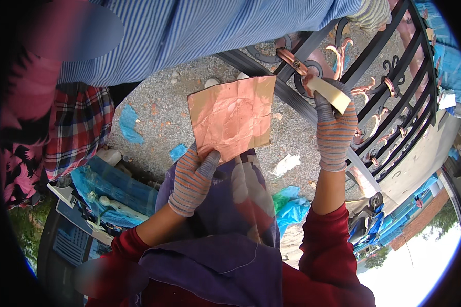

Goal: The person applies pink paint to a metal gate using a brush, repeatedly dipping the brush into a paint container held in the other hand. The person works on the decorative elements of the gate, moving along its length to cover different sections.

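My left hand (193, 179), in a striped grey and orange knit glove, grips the lower edge of a crumpled copper-coloured sheet of card (232, 115) and holds it up in front of me. My right hand (335, 129), in the same kind of glove, pinches a small cream-coloured pad (332, 92) and presses it against a copper scroll on a black wrought-iron gate (366, 64). The gate carries copper-painted rings and curls.
Another person in a blue striped shirt (205, 28) and checked cloth (79, 128) stands close at the upper left, a gloved hand (371, 14) on the gate. Gravel ground (159, 110) holds blue and white scraps. A blue-covered object (110, 192) sits at the lower left.
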Available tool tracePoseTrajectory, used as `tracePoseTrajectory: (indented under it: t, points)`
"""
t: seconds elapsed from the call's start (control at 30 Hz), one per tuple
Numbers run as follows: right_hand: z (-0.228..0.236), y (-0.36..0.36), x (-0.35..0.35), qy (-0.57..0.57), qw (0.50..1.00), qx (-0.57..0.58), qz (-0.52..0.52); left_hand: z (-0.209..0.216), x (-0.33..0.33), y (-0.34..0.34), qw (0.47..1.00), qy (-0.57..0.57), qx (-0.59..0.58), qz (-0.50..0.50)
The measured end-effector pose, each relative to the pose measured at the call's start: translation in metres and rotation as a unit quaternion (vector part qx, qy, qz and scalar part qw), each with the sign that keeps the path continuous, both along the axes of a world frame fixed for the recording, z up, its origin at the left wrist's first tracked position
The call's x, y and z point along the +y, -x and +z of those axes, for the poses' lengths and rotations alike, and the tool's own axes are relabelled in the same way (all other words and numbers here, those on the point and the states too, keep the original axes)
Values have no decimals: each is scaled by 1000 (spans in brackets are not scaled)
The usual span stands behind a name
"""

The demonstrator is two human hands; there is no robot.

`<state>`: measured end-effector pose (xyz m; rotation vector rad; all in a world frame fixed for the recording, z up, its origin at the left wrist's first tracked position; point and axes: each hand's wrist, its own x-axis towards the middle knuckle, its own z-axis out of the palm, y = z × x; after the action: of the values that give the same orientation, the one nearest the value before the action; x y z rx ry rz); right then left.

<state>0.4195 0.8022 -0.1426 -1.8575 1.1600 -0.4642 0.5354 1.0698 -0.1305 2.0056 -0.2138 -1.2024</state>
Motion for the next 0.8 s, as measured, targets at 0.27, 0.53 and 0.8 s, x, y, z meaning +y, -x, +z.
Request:
tracePoseTrajectory:
  t: [0.27,0.53,0.8]
  points:
    - [-37,-29,-40,275,934,134,185,21,-19,-8,994,22,73,76]
    - [-31,-22,-51,153,958,147,194,11,-2,-5,995,50,-86,-21]
    - [-9,-20,-42,170,960,141,174,7,-6,2,986,38,67,148]
